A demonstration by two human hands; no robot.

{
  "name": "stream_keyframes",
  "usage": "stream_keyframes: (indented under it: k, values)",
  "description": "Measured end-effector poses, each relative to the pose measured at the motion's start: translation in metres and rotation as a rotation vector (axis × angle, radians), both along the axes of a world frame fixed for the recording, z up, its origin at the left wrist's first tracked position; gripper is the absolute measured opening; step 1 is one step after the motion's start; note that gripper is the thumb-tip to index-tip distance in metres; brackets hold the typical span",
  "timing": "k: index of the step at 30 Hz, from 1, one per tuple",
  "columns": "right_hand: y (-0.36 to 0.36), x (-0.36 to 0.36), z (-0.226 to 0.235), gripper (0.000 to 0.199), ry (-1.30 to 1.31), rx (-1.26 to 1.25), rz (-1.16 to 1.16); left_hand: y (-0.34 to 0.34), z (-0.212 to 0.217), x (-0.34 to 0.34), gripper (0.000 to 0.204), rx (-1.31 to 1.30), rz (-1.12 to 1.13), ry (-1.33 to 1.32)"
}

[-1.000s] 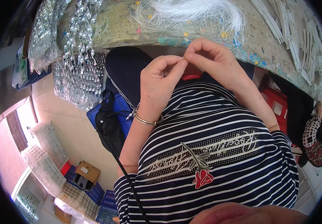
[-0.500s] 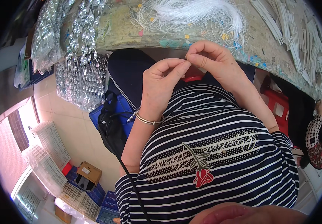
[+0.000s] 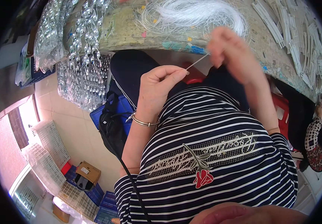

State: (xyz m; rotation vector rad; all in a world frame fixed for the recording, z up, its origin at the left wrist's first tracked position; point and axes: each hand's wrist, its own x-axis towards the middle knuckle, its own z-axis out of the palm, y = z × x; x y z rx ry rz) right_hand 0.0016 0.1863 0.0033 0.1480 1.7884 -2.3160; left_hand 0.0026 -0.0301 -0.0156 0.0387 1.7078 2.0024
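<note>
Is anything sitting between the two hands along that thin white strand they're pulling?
Nothing visible does. The thin white strand runs free from the pinched fingertips of the left hand up to the right hand, which is motion-blurred. Behind it lie only dark trousers and the worktable's edge.

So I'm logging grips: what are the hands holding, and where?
A thin white strand, stretched between them: left hand pinches one end at its fingertips, right hand the other.

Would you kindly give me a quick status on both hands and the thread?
Left hand pinching one end of the thin white thread. Right hand blurred, gripping the other end, thread taut between them. Nothing in the way.
</note>
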Motion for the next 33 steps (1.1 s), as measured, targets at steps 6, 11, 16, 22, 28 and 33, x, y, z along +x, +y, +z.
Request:
stream_keyframes:
  k: [6,11,16,22,28,33]
  values:
    - [0.026,-0.001,0.006,0.010,0.040,0.010,-0.105,-0.009,0.000,0.000,0.010,-0.046,0.027,-0.095]
    - [-0.004,0.016,-0.018,0.012,-0.088,0.158,0.147,-0.002,-0.003,-0.001,0.010,-0.044,-0.009,-0.046]
    - [-0.016,0.021,-0.013,0.009,0.216,0.590,0.384,-0.007,-0.001,-0.005,0.010,-0.042,0.002,-0.004]
    - [-0.001,0.011,0.001,0.008,0.368,0.704,0.249,-0.013,-0.002,-0.006,0.011,-0.092,-0.083,0.049]
    - [0.012,0.005,0.018,0.011,0.295,0.535,0.067,-0.020,-0.010,0.002,0.031,-0.086,-0.163,-0.054]
    - [0.030,-0.005,0.022,0.015,0.260,0.395,-0.096,-0.040,-0.024,0.010,0.032,-0.091,-0.232,-0.121]
